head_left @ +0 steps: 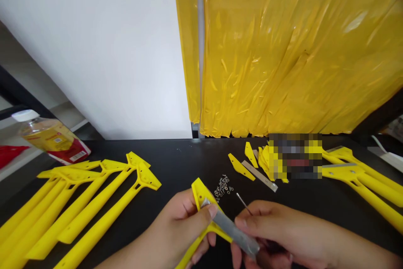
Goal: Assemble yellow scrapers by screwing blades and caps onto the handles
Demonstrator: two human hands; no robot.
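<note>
My left hand [184, 218] is closed around a yellow plastic scraper handle [198, 188], its thumb pressing a grey metal blade [231, 226] against the T-shaped head. At the blade's lower right end, fingers of my right hand [267, 223] meet the strip. A thin-shafted screwdriver [242, 202] also sticks up from my right hand, its grip mostly hidden by the fingers. Just beyond the scraper lie small screws and nuts [223, 186] in a loose pile. Yellow clamp plates [241, 167] and a loose blade [261, 176] rest farther right.
Several yellow handles [103, 216] lie in a row at left, near a tilted drink bottle [53, 137]. More scrapers [362, 176] lie at right, beside a pixelated patch. A white panel [110, 50] and yellow plastic film [283, 50] rise behind the black table [189, 155].
</note>
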